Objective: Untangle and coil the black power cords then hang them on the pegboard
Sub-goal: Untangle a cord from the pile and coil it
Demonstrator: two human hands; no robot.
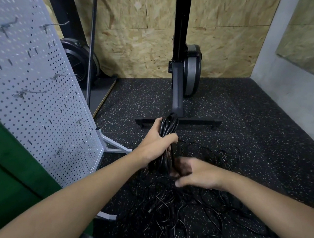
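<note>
My left hand (159, 138) wraps long coiled bundle of black rubbery power cord (168, 125) at its middle, mid-scene. My right hand (193, 173) at bundle's near end, blurred; can't tell grip. Thin black cord tangle (181, 214) on near floor. I judge cord light, limp, springy: hold mid-bundle.

We cannot tell whether our blurred right hand (195, 172) grips the coiled cord (167, 127); the tangled cords (165, 201) run off the bottom edge

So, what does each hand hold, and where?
The left hand grips the coiled cord around its middle. The right hand is at the coil's lower end, blurred; its hold is unclear.
</note>
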